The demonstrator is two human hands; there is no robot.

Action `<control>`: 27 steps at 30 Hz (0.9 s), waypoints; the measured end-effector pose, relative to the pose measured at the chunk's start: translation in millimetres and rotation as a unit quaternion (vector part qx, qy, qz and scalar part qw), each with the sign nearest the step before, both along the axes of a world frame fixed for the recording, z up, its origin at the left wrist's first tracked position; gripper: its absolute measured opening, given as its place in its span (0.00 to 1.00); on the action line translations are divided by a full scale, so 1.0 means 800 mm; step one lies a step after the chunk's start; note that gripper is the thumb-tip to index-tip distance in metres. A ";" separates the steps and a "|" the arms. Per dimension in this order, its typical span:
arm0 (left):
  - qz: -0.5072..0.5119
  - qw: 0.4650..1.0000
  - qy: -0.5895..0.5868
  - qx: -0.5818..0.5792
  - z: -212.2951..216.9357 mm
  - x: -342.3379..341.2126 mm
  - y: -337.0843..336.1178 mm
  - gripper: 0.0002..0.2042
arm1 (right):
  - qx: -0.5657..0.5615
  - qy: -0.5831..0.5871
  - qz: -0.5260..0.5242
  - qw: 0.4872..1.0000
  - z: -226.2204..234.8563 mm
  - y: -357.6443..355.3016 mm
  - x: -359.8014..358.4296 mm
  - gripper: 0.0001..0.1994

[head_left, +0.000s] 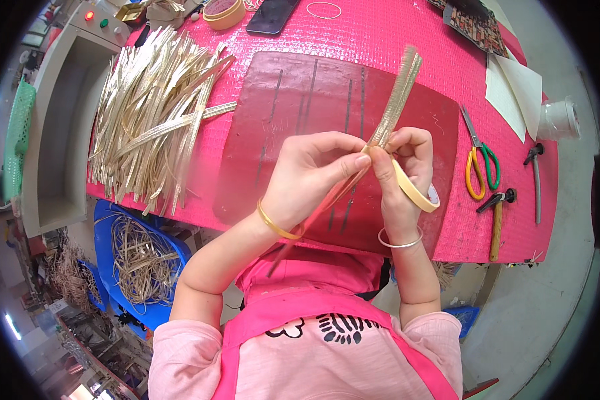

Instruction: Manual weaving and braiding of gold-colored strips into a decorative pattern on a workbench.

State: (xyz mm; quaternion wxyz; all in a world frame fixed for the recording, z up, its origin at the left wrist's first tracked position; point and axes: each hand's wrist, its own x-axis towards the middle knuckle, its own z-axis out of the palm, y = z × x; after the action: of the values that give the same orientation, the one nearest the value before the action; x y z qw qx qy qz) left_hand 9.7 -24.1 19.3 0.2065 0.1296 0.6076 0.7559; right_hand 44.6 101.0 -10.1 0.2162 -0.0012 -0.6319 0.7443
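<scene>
At the far left of the pink table [393, 40] lies a heap of gold strips [153, 113]. Nearer, mid-scene, the left hand [307, 180] pinches a strip bundle [393, 107] held above the dark red mat [293, 100]; the right hand [403, 180] grips it too, holding a tape roll [417, 193]. Scissors [480, 167] lie right.

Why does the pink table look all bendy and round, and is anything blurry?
In the head view, the fisheye lens curves the pink table edges toward a dark rim; light is even, soft shadows; the hands are sharp, but the gold strip bundle tip looks slightly blurred.
</scene>
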 end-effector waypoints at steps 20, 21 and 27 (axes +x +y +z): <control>0.016 0.976 -0.196 0.092 -0.008 -0.086 -0.034 0.08 | 0.481 -0.206 0.273 0.807 0.012 0.124 -0.034 0.16; 0.059 0.980 -0.184 0.034 -0.028 -0.106 -0.017 0.09 | 0.519 -0.217 0.266 0.783 -0.001 0.137 -0.044 0.23; 0.094 0.964 -0.240 0.062 -0.106 -0.165 -0.013 0.14 | 0.569 -0.101 0.124 0.807 -0.003 0.163 -0.050 0.23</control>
State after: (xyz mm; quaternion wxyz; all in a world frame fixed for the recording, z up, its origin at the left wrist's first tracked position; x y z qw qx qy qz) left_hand -122.7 -34.7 -65.5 0.2659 -0.1004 0.5014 0.8172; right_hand 5.0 231.3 -12.1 0.0188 0.1253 -0.9551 0.2677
